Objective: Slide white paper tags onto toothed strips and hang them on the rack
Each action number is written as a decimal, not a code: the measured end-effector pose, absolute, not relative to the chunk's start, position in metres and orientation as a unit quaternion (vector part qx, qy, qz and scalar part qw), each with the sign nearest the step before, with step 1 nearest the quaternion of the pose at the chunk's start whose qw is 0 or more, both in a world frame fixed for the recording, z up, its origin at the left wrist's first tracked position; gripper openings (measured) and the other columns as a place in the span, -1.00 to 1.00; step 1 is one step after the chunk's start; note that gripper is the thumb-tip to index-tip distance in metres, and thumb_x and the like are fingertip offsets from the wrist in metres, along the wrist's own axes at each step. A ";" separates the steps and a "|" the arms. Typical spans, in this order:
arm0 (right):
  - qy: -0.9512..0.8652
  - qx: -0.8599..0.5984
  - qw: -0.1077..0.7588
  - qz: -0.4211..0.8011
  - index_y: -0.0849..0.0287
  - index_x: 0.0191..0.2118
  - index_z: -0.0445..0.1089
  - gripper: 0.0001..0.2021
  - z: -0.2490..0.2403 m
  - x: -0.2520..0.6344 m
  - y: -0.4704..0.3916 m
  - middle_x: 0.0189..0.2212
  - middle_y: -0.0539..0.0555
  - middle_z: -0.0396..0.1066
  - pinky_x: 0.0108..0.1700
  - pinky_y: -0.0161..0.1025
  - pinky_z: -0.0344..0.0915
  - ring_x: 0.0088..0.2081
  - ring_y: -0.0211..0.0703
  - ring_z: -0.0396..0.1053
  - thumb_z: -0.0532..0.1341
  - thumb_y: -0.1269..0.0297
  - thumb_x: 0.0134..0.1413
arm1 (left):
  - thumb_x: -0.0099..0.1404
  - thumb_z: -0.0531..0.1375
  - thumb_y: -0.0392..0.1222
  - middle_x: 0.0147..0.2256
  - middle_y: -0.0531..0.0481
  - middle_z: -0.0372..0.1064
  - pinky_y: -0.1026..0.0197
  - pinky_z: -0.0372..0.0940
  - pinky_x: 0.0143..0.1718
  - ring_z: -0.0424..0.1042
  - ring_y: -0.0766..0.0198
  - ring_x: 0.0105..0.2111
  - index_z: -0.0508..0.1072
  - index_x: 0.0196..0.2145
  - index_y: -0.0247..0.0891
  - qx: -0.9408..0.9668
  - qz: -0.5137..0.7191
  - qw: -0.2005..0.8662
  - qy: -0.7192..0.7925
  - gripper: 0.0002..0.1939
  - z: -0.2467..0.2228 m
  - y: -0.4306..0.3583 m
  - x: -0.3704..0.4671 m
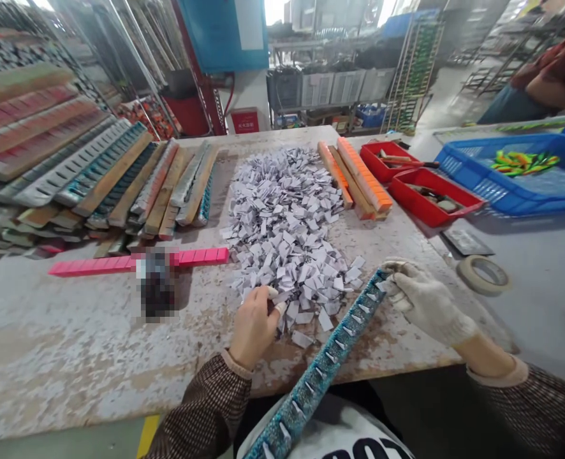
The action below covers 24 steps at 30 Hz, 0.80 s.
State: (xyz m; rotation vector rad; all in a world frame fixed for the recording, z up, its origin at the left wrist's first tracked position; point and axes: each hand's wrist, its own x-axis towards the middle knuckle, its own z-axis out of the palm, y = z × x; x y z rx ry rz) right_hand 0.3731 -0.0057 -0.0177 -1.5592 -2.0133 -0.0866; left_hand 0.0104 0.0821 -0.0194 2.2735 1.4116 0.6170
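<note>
My left hand (256, 324), with white covers on its fingertips, is at the near edge of a pile of small whitish flat pieces (292, 236). Its thumb and fingers are curled together; whatever is between them is hidden. A long teal speckled strip (321, 368) slants from my lap up over the table edge. Small pale pieces stick up from it in a row. My right hand (419, 301), in a white knit glove, is closed around the strip's far end, beside the last pale piece.
A pink slotted bar (203, 256) lies left, beside a blurred dark object (159, 287). Stacked strips (105, 172) fill the far left. Orange bars (363, 175), red trays (433, 196), a blue basket (516, 191) and a tape roll (483, 274) are right. A person's arm (526, 95) shows far right.
</note>
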 end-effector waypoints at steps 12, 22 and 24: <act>-0.827 -0.530 0.172 -0.071 0.18 -0.29 0.40 -0.83 -0.013 0.375 0.016 -0.04 0.27 0.43 0.11 0.16 0.43 0.12 0.21 0.37 0.08 0.46 0.28 | 0.33 0.19 -0.14 -0.38 0.02 0.47 0.20 0.33 -0.28 0.46 0.21 -0.35 0.42 -0.33 -0.19 0.724 0.315 0.337 0.513 -0.89 -0.013 0.072 0.008; -0.712 -0.615 0.336 0.030 0.12 -0.29 0.40 -0.83 0.000 0.355 0.001 0.07 0.28 0.40 0.25 0.46 0.20 0.21 0.45 0.27 0.28 0.15 0.28 | 0.35 0.21 -0.24 -0.25 -0.01 0.56 0.26 0.39 -0.28 0.48 0.28 -0.36 0.43 -0.24 -0.20 0.708 0.369 0.397 0.452 -0.97 0.004 0.044 0.018; -0.693 -0.613 0.372 0.074 0.07 -0.24 0.41 -0.85 0.008 0.321 -0.003 0.04 0.20 0.43 0.18 0.31 0.35 0.17 0.33 0.34 0.23 0.15 0.34 | 0.36 0.18 -0.34 -0.16 -0.04 0.55 0.22 0.42 -0.17 0.52 0.24 -0.23 0.40 -0.19 -0.18 0.759 0.394 0.323 0.406 -0.90 0.010 0.036 0.024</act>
